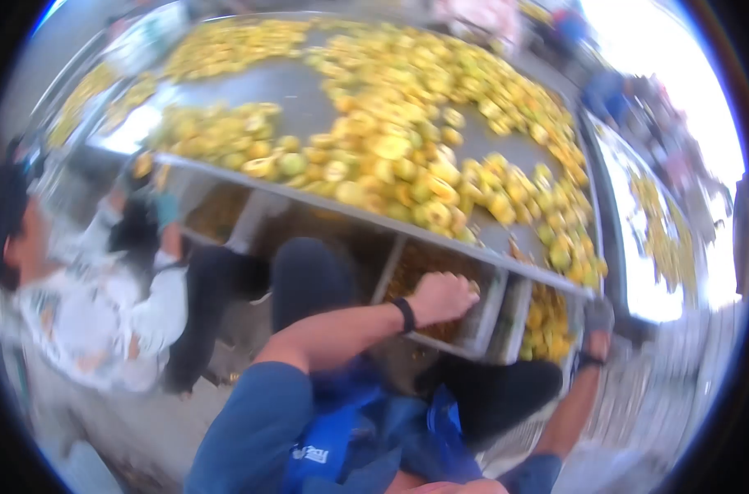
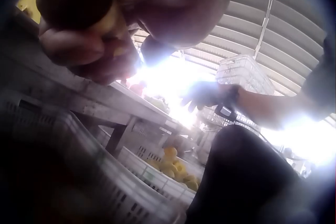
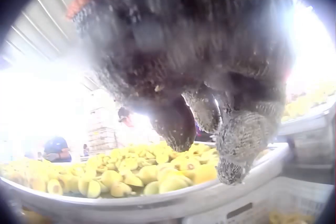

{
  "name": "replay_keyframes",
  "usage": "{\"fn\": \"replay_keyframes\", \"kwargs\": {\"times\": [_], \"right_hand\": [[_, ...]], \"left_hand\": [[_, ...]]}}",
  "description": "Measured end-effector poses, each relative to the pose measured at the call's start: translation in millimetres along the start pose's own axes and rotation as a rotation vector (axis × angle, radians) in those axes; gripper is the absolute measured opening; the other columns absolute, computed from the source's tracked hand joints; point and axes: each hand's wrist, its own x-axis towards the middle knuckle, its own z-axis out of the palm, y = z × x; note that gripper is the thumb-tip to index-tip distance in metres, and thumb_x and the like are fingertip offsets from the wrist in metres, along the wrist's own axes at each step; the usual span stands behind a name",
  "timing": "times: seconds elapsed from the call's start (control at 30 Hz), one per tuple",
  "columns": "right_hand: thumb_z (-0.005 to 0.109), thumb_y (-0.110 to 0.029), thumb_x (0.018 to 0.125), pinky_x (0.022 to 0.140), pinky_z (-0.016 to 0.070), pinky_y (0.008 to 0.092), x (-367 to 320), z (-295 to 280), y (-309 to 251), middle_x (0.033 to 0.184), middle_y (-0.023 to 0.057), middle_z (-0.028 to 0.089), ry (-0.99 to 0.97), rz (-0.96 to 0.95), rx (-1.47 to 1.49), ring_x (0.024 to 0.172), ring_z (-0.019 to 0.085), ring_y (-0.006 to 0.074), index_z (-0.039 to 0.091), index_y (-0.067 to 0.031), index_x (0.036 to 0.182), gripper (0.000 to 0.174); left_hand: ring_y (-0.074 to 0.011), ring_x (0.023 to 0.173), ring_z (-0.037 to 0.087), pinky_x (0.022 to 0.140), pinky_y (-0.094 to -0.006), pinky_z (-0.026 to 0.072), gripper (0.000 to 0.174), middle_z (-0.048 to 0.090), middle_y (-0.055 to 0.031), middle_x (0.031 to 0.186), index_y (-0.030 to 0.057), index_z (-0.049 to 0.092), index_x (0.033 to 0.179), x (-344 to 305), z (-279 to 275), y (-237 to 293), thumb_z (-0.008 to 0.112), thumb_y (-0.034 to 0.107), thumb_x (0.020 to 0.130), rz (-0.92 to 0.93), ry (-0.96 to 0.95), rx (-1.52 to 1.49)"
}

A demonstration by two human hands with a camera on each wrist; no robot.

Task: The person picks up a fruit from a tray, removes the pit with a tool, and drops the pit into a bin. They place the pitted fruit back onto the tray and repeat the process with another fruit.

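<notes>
My bare left hand (image 1: 444, 298), with a black band at the wrist, is over a crate of brown scraps (image 1: 428, 272) below the table edge. Its fingers curl round a small yellowish piece (image 2: 111, 23), mostly hidden by the fingers; I cannot tell what it is. My right hand (image 1: 598, 317) wears a dark knitted glove and is off the table's right corner. In the right wrist view its gloved fingers (image 3: 244, 134) hang loosely bent with nothing between them. Yellow fruit, many pieces cut open (image 1: 440, 193), covers much of the metal table (image 1: 280, 90).
A white crate of yellow fruit (image 2: 170, 170) stands beneath the table's right end. At left sits another person (image 1: 103, 305) with gloved hands at the table edge. Another table (image 1: 634, 185) stands at the right. Stacked white crates (image 2: 244, 71) rise behind my right arm.
</notes>
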Motion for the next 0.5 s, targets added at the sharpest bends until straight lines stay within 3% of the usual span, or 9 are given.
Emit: {"fn": "replay_keyframes", "kwargs": {"times": [0.03, 0.07, 0.1, 0.13, 0.17, 0.2, 0.23, 0.3, 0.5], "right_hand": [[0.062, -0.028, 0.097, 0.079, 0.0553, 0.0485, 11, -37, -45, 0.098, 0.0235, 0.074, -0.010, 0.025, 0.084, 0.090, 0.071, 0.0407, 0.073, -0.0035, 0.113, 0.031], [0.065, -0.026, 0.095, 0.083, 0.0551, 0.0467, 26, -29, -57, 0.103, 0.0231, 0.073, 0.008, 0.180, 0.097, 0.095, 0.070, 0.0404, 0.073, -0.0040, 0.114, 0.031], [0.066, -0.025, 0.093, 0.086, 0.0553, 0.0442, 33, -55, -97, 0.104, 0.0224, 0.073, 0.187, 0.133, 0.418, 0.097, 0.070, 0.0400, 0.074, -0.0045, 0.112, 0.029], [0.067, -0.024, 0.092, 0.084, 0.0552, 0.0425, 47, -55, -118, 0.102, 0.0203, 0.074, 0.303, 0.048, 0.378, 0.095, 0.071, 0.0365, 0.074, -0.0054, 0.116, 0.032], [0.069, -0.021, 0.089, 0.088, 0.0557, 0.0382, 66, -82, -151, 0.107, 0.0177, 0.075, 0.074, 0.166, 0.402, 0.098, 0.072, 0.0313, 0.073, -0.0068, 0.123, 0.037], [0.071, -0.023, 0.088, 0.088, 0.0559, 0.0368, 78, -79, -174, 0.107, 0.0158, 0.076, 0.113, 0.158, 0.474, 0.096, 0.073, 0.0282, 0.073, -0.0104, 0.127, 0.041], [0.065, -0.027, 0.092, 0.100, 0.0520, 0.0443, 95, -69, -186, 0.124, 0.0157, 0.072, 0.036, 0.111, 0.526, 0.113, 0.068, 0.0349, 0.072, -0.0139, 0.128, 0.039], [0.066, -0.028, 0.092, 0.101, 0.0515, 0.0445, 120, -76, -231, 0.124, 0.0147, 0.072, -0.091, 0.059, 0.444, 0.116, 0.067, 0.0340, 0.070, -0.0149, 0.130, 0.041], [0.074, -0.023, 0.084, 0.100, 0.0506, 0.0477, 189, -27, -306, 0.129, 0.0207, 0.067, -0.069, -0.095, 0.403, 0.120, 0.062, 0.0398, 0.056, -0.0216, 0.148, 0.066]], "left_hand": [[-0.0343, 0.068, 0.072, 0.055, -0.0484, 0.0577, 0.033, 0.071, -0.0161, 0.078, 0.0102, 0.070, 0.091, 2, -10, 4, 0.053, 0.036, 0.102, 0.015, -0.027, 0.005], [-0.0380, 0.072, 0.073, 0.062, -0.0503, 0.0584, 0.041, 0.072, -0.0189, 0.079, 0.0064, 0.070, 0.091, 6, -7, 8, 0.056, 0.043, 0.100, -0.256, -0.093, -0.149], [-0.0414, 0.075, 0.072, 0.068, -0.0512, 0.0582, 0.048, 0.073, -0.0219, 0.079, 0.0028, 0.070, 0.090, 10, -6, 5, 0.058, 0.048, 0.098, -0.297, -0.152, -0.244], [-0.0423, 0.077, 0.072, 0.069, -0.0525, 0.0577, 0.045, 0.072, -0.0224, 0.080, 0.0032, 0.070, 0.091, 12, -5, 7, 0.059, 0.046, 0.098, -0.297, -0.167, -0.216], [-0.0427, 0.077, 0.071, 0.070, -0.0531, 0.0572, 0.044, 0.072, -0.0225, 0.080, 0.0033, 0.070, 0.092, 12, -6, 7, 0.060, 0.046, 0.097, -0.277, -0.181, -0.232], [-0.0431, 0.078, 0.071, 0.072, -0.0538, 0.0567, 0.043, 0.072, -0.0225, 0.081, 0.0034, 0.070, 0.092, 12, -7, 7, 0.061, 0.045, 0.097, -0.271, -0.185, -0.242], [-0.0419, 0.076, 0.072, 0.070, -0.0526, 0.0570, 0.041, 0.072, -0.0217, 0.079, 0.0034, 0.070, 0.092, 14, -11, 10, 0.063, 0.043, 0.096, -0.259, -0.184, -0.237], [-0.0394, 0.073, 0.072, 0.066, -0.0504, 0.0575, 0.037, 0.072, -0.0202, 0.077, 0.0035, 0.069, 0.090, 13, -16, 14, 0.066, 0.040, 0.095, -0.247, -0.173, -0.217], [-0.0433, 0.076, 0.071, 0.070, -0.0544, 0.0560, 0.041, 0.072, -0.0227, 0.079, 0.0030, 0.070, 0.092, 17, -17, 10, 0.063, 0.043, 0.095, -0.286, -0.183, -0.265]]}}
